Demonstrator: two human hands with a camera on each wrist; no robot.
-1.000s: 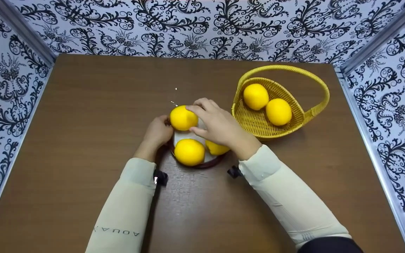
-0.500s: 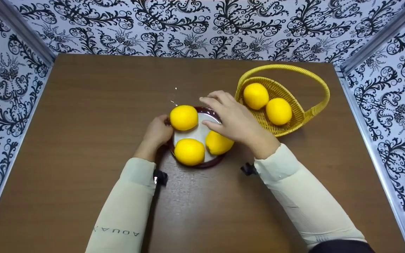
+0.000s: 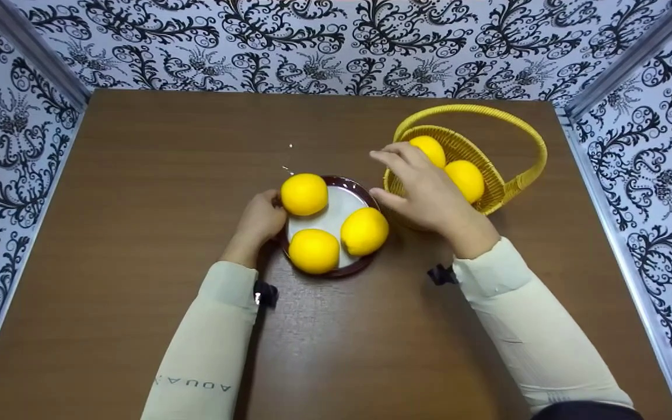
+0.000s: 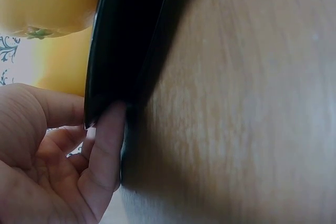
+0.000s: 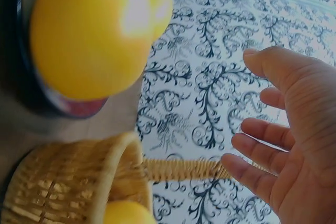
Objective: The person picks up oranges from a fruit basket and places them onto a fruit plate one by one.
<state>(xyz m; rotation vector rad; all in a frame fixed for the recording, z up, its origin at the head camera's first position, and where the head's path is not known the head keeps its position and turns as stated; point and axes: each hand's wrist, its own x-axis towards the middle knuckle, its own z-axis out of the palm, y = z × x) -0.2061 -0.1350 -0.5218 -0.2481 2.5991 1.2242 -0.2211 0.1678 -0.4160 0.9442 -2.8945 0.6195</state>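
Observation:
My left hand (image 3: 262, 217) grips the left edge of a round plate (image 3: 336, 205) with a white centre and dark red-brown rim. In the left wrist view, the thumb and fingers (image 4: 105, 150) pinch the dark rim (image 4: 123, 40) from both sides. Three yellow lemon-like fruits lie on the plate: one at the upper left (image 3: 304, 194), one at the lower left (image 3: 314, 251), one at the right (image 3: 365, 231). My right hand (image 3: 429, 189) holds nothing, its fingers spread and relaxed. It is above the near left side of a yellow wicker basket (image 3: 496, 201), partly hiding it.
Inside the basket are two more yellow fruits (image 3: 465, 179), one partly covered by the right hand. The basket's tall handle (image 3: 470, 109) arches up over the back right. Black-and-white patterned walls (image 3: 312, 46) border the brown wooden table (image 3: 167, 163) at back and sides.
My right hand has moved right, away from the upper-left fruit on the plate, to over the basket's edge. The left hand and the plate have stayed put.

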